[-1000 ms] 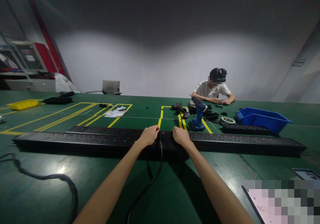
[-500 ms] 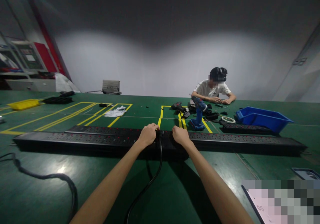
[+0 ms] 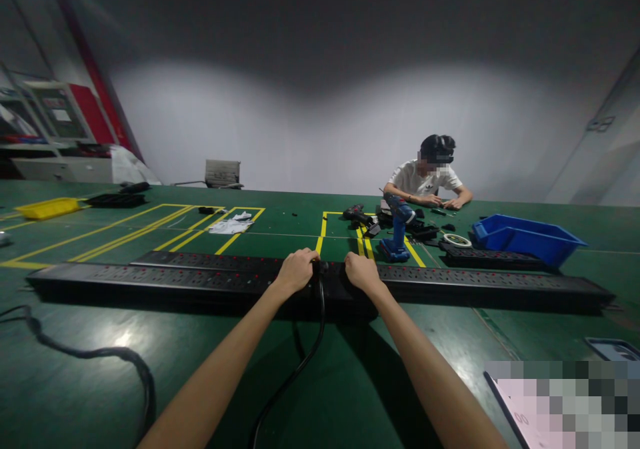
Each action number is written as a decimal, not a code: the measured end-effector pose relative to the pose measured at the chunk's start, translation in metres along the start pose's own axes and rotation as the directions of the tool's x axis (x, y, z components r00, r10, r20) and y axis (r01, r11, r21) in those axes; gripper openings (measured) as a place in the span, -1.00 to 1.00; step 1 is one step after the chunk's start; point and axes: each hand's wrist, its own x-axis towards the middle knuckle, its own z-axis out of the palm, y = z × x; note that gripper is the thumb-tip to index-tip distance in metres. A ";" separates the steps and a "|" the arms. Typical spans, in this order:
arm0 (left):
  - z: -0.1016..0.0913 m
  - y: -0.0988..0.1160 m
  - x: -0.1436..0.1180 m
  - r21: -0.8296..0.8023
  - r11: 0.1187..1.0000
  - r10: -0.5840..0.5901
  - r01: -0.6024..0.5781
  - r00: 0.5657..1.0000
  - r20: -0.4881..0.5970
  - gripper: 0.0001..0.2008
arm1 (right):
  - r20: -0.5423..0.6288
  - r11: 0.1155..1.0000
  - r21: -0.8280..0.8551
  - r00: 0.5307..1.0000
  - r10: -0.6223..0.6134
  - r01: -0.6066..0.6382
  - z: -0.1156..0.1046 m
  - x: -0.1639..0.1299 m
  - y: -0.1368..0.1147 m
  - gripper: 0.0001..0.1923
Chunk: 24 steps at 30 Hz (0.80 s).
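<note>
A long black power strip (image 3: 480, 288) with rows of sockets and small red marks lies across the table before me. My left hand (image 3: 299, 270) is closed at its middle, beside a black plug (image 3: 324, 267); a speck of yellow shows at the fingertips. From that plug a black cable (image 3: 321, 322) runs down towards me. Just right of it, my right hand (image 3: 361, 273) is curled against the strip, its fingertips hidden. Behind the left half lies a second black power strip (image 3: 175, 258), partly covered.
A blue cordless drill (image 3: 397, 229) stands beyond my right hand, near a blue bin (image 3: 525, 235) and a roll of tape (image 3: 457, 240). Across the table sits a person (image 3: 425, 175). A thick cable (image 3: 100, 353) lies front left, a yellow tray (image 3: 47, 209) far left.
Almost nothing differs. Both hands keep their places at the middle of the strip, and the cable hangs as before.
</note>
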 end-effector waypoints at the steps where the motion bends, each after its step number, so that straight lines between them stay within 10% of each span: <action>1: 0.000 0.000 0.000 0.002 1.000 0.000 0.000 1.000 0.002 -0.67 | 0.000 1.000 -0.007 1.000 0.005 -0.005 0.001 0.000 0.000 -0.64; 24: -0.002 0.001 -0.001 0.039 0.999 -0.022 0.022 1.000 -0.005 -0.69 | -0.020 1.000 0.025 1.000 0.015 -0.014 0.000 0.000 0.000 -0.68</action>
